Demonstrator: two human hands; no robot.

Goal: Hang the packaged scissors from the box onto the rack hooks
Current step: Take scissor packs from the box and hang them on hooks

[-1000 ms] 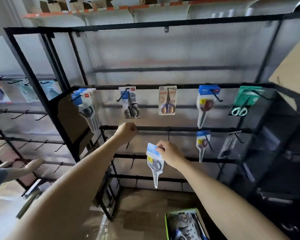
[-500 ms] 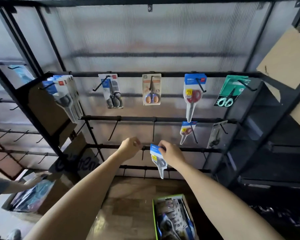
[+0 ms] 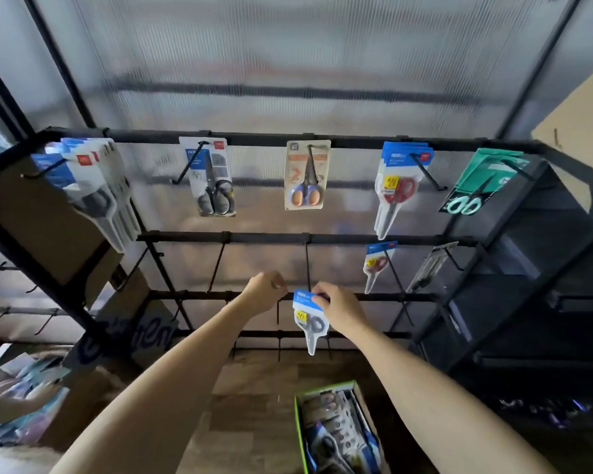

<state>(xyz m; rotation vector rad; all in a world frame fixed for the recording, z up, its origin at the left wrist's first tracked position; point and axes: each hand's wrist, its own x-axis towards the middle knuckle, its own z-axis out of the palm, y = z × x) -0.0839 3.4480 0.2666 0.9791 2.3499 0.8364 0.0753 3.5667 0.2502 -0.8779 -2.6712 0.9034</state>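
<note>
Pinching the blue header card of the packaged scissors (image 3: 308, 318) in the right grip (image 3: 339, 311), blades hanging down, just in front of the third rail of the rack (image 3: 322, 238). Curling the left grip (image 3: 266, 292) at the same rail, seemingly steadying a hook; hard telling whether anything is pinched. Best lining the card's hole squarely with the hook tip (image 3: 307, 285) before sliding on. Leaving free hooks to the left; hanging red-handled scissors (image 3: 374, 265) near on the right. Waiting below on the floor, the box (image 3: 336, 429) with more packs.
</note>
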